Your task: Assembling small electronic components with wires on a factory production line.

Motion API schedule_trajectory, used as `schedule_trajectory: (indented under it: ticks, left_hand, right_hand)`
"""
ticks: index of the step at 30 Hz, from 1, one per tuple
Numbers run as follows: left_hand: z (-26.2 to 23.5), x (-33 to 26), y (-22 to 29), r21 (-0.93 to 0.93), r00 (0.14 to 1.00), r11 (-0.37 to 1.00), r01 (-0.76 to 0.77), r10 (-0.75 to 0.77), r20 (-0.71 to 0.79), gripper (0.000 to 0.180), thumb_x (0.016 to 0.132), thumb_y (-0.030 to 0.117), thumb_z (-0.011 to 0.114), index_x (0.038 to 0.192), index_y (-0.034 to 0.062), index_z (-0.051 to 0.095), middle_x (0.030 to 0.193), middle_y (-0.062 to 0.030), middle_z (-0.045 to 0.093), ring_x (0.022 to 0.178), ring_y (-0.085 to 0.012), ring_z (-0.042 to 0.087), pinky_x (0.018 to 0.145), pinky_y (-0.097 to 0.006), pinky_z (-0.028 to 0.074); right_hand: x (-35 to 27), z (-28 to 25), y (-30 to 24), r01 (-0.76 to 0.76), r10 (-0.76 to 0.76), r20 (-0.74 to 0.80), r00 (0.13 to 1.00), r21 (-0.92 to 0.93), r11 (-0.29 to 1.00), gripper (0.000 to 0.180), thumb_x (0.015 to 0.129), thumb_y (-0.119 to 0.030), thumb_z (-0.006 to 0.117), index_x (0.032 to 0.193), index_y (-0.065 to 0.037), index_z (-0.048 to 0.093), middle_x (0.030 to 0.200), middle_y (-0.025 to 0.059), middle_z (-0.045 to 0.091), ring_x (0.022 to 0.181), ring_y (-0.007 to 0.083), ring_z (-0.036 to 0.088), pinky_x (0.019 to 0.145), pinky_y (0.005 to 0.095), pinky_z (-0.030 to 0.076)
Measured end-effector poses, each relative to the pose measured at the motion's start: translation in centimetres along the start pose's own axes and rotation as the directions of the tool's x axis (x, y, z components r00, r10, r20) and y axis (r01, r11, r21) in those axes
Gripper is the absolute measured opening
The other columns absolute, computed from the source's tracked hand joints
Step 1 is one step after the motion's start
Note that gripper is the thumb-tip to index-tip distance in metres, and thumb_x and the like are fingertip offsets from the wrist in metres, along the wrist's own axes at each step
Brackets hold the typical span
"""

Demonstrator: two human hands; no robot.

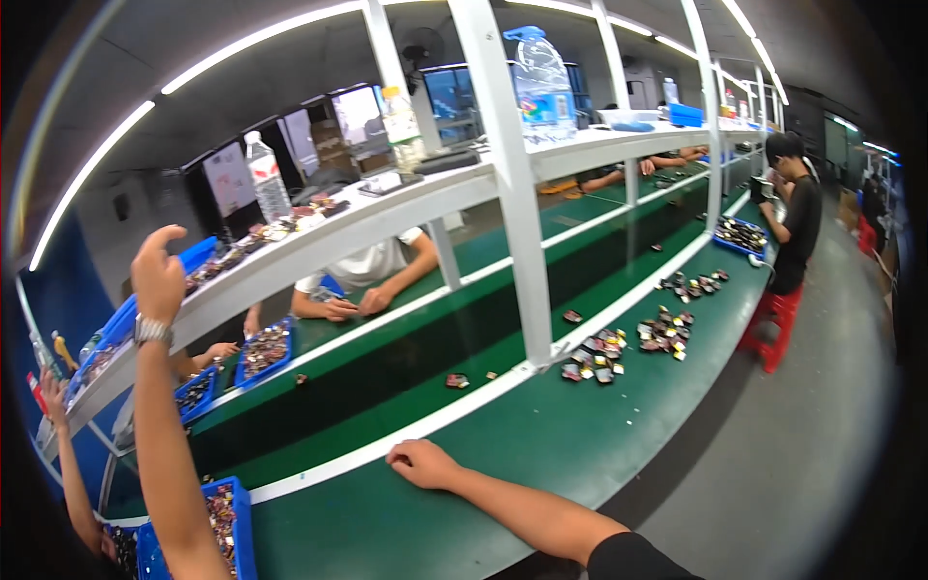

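Note:
My left hand (pixel 159 275), with a metal-band watch (pixel 153 332) on the wrist, is raised beside the white overhead shelf. Its index finger is hooked, the fingers are partly apart, and nothing shows in them. Beneath that forearm, a blue tray (pixel 244 527) of small mixed parts stands at the near left. My right hand (pixel 422 464) rests on the green worktop (pixel 503 493), near the white strip. Its fingers curl under, and no object shows in them. Farther right lie loose heaps of small dark parts (pixel 594 356) with red and yellow bits.
White posts (pixel 503 174) carry the shelf (pixel 387 215), with bottles and parts on it. A sunken conveyor belt (pixel 406 362) runs along the middle, carrying a few parts. Across it, a person in white (pixel 372 266) works near blue trays (pixel 264 353). Another person (pixel 797 213) stands by a red stool (pixel 773 329).

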State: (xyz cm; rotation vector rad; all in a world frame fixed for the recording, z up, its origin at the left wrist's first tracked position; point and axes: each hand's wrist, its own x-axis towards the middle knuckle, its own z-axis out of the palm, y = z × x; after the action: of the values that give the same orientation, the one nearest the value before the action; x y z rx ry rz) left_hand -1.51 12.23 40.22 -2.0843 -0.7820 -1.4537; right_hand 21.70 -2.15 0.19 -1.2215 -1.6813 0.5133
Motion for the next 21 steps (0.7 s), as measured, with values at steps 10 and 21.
schedule_trajectory:
  ticks: [10,21]
  left_hand:
    - [2.2,-27.1,13.1,-0.512,0.950,0.852,0.112,0.059,0.306,0.020,0.071,-0.010,0.053,0.081,0.0012,0.065,0.086,-0.0133,0.070,0.085,-0.0311,0.068,0.079,-0.039,0.054]
    - [5.3,-38.4,14.4,-0.556,0.825,0.756,0.345,0.038,0.563,0.016,0.073,-0.006,0.057,0.078,0.0023,0.068,0.090,-0.0128,0.073,0.085,-0.0305,0.070,0.078,-0.038,0.056]
  right_hand:
    - [-11.1,-21.4,4.2,-0.327,-0.147,-0.627,0.765,-0.575,0.750,0.022,0.073,-0.005,0.068,0.094,-0.005,0.065,0.101,0.0150,0.063,0.100,0.0332,0.059,0.089,0.0425,0.048]
    - [-19.0,-27.8,5.3,-0.341,-0.024,-0.441,0.897,-0.725,0.598,0.024,0.075,-0.018,0.076,0.098,-0.012,0.073,0.119,0.0076,0.057,0.111,0.0300,0.052,0.097,0.0399,0.045]
